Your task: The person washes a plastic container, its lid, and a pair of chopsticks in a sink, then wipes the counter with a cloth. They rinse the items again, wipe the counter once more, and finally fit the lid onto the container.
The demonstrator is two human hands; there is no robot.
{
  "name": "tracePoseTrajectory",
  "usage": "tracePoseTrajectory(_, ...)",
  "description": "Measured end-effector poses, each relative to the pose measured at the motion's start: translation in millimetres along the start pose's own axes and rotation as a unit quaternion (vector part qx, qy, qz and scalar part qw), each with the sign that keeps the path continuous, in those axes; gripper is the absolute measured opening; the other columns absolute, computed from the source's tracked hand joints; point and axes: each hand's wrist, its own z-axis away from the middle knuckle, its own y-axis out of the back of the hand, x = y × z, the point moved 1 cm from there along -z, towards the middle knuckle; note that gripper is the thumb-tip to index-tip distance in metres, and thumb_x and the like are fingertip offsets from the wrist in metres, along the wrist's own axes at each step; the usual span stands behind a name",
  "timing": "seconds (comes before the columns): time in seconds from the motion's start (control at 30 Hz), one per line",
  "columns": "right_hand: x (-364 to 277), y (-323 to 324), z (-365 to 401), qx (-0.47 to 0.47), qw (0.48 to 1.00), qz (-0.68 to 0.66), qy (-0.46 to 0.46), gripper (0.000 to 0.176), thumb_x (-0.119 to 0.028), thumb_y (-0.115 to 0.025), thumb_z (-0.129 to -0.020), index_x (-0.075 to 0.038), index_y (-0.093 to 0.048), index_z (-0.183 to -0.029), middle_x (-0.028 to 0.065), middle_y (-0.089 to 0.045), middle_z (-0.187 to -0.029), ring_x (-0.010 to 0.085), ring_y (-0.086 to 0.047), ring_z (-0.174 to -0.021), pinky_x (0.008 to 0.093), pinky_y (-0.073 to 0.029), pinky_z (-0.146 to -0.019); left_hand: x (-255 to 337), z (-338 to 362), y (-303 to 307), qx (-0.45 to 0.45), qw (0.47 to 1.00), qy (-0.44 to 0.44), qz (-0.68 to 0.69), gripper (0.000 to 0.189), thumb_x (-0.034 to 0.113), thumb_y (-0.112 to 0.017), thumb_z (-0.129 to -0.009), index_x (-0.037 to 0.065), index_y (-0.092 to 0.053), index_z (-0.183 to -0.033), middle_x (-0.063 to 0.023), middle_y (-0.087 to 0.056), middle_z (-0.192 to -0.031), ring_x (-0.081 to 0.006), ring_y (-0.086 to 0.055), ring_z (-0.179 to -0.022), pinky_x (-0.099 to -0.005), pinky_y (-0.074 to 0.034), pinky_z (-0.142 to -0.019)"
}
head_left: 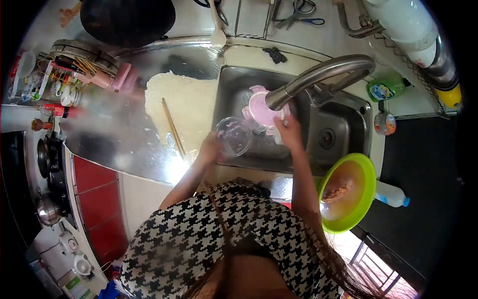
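Observation:
My left hand [211, 148] is closed on the rim of a clear round container [234, 137] at the left edge of the sink. In my right hand [290, 132] is a pink lid with clip tabs [263, 110], gripped at its lower right edge. The lid is beneath the spout of the curved faucet [328, 65], over the left basin of the steel sink [271, 158]. Whether water is running cannot be made out clearly. A pair of chopsticks [172, 124] lies on a cream-coloured sheet [194, 97] left of the sink.
A green basin [369, 199] with brownish food inside stands right of my right arm, beside a white bottle [393, 194]. Green dish soap [386, 89] is behind the sink's right side. A dark wok [128, 20], scissors [301, 14] and a pale spoon [217, 35] are at the back.

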Motion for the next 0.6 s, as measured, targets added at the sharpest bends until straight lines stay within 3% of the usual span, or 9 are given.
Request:
tracePoseTrajectory(0.03, 1.4, -0.1, 0.5, 0.001, 1.000, 0.002, 0.000, 0.023, -0.019, -0.061, -0.076, -0.005, -0.056, -0.095, 0.0084, -0.058, -0.092, 0.0221, -0.058, -0.080, 0.0336, -0.045, -0.071, 1.1, -1.0, -3.8, -0.002, 1.000, 0.000, 0.002, 0.043, 0.002, -0.049, -0.078, 0.006, -0.039, -0.119, -0.0088, -0.059, -0.079, -0.0134, -0.055, -0.044, -0.0221, -0.042, -0.033)
tracePoseTrajectory(0.1, 1.8, -0.9, 3.1, 0.079, 0.941, 0.256, 0.206, 0.022, -0.014, -0.061, -0.070, -0.008, -0.055, -0.089, 0.0075, -0.057, -0.090, 0.0276, -0.057, -0.078, 0.0375, -0.045, -0.068, 4.9, 0.1, -13.2, 0.019, 1.000, 0.023, 0.002, 0.043, 0.001, -0.048, -0.079, 0.008, -0.037, -0.120, -0.0092, -0.058, -0.078, -0.0148, -0.055, -0.043, -0.0235, -0.043, -0.033)
tracePoseTrajectory(0.23, 0.6, -4.6, 5.3, 0.109, 0.896, 0.320, 0.288, 0.026, -0.011, -0.061, -0.064, -0.010, -0.054, -0.089, 0.0073, -0.056, -0.089, 0.0305, -0.056, -0.080, 0.0402, -0.045, -0.066, -13.1, -21.0, -16.5, 0.018, 1.000, 0.009, 0.005, 0.041, 0.001, -0.047, -0.080, 0.008, -0.037, -0.120, -0.0098, -0.058, -0.077, -0.0159, -0.056, -0.044, -0.0240, -0.043, -0.033)
tracePoseTrajectory(0.33, 8.1, -9.0, 6.4, 0.160, 0.920, 0.299, 0.199, 0.026, -0.016, -0.062, -0.069, -0.011, -0.054, -0.093, 0.0087, -0.057, -0.091, 0.0296, -0.058, -0.080, 0.0404, -0.046, -0.067, -8.0, -38.3, -24.7, -0.013, 0.999, -0.016, -0.031, 0.040, 0.000, -0.046, -0.080, 0.006, -0.036, -0.119, -0.0108, -0.058, -0.078, -0.0170, -0.058, -0.046, -0.0242, -0.043, -0.034)
tracePoseTrajectory(0.4, 30.4, -7.9, 1.1, 0.249, 0.939, 0.224, 0.084, 0.025, -0.023, -0.061, -0.074, -0.009, -0.056, -0.094, 0.0114, -0.060, -0.090, 0.0324, -0.058, -0.079, 0.0410, -0.046, -0.068, 0.8, -46.0, -32.5, -0.016, 0.999, -0.039, -0.006, 0.041, -0.001, -0.044, -0.081, 0.005, -0.034, -0.120, -0.0121, -0.058, -0.078, -0.0176, -0.058, -0.046, -0.0244, -0.042, -0.033)
tracePoseTrajectory(0.43, 36.5, -2.9, -1.3, 0.250, 0.938, 0.225, 0.086, 0.025, -0.023, -0.061, -0.074, -0.009, -0.056, -0.094, 0.0114, -0.060, -0.090, 0.0324, -0.058, -0.079, 0.0410, -0.046, -0.068, 6.4, -51.7, -37.3, -0.017, 0.999, -0.041, -0.005, 0.041, -0.001, -0.044, -0.081, 0.005, -0.034, -0.120, -0.0121, -0.058, -0.078, -0.0176, -0.058, -0.046, -0.0244, -0.042, -0.033)
tracePoseTrajectory(0.5, 55.0, 11.2, 0.0, 0.198, 0.951, 0.190, -0.144, 0.034, -0.032, -0.059, -0.078, -0.006, -0.058, -0.099, 0.0156, -0.062, -0.089, 0.0332, -0.060, -0.081, 0.0393, -0.046, -0.070, 13.8, -60.8, -47.6, -0.006, 0.997, -0.071, -0.011, 0.041, -0.002, -0.042, -0.081, 0.004, -0.033, -0.120, -0.0128, -0.058, -0.077, -0.0181, -0.058, -0.046, -0.0245, -0.041, -0.033)
tracePoseTrajectory(0.53, 71.6, 18.2, -1.1, 0.198, 0.950, 0.192, -0.146, 0.034, -0.032, -0.059, -0.078, -0.006, -0.058, -0.099, 0.0156, -0.062, -0.089, 0.0332, -0.060, -0.081, 0.0393, -0.046, -0.070, 17.9, -66.3, -53.5, -0.008, 0.998, -0.069, -0.010, 0.041, -0.002, -0.042, -0.081, 0.004, -0.033, -0.120, -0.0128, -0.058, -0.077, -0.0181, -0.058, -0.046, -0.0245, -0.041, -0.033)
tracePoseTrajectory(0.6, 105.9, 25.4, -3.7, 0.166, 0.968, 0.054, -0.180, 0.039, -0.035, -0.060, -0.078, -0.002, -0.059, -0.100, 0.0180, -0.063, -0.088, 0.0287, -0.061, -0.082, 0.0362, -0.046, -0.072, 29.2, -74.2, -66.9, -0.011, 0.998, -0.066, 0.021, 0.044, -0.003, -0.041, -0.080, 0.003, -0.031, -0.122, -0.0135, -0.057, -0.077, -0.0195, -0.057, -0.046, -0.0257, -0.041, -0.033)
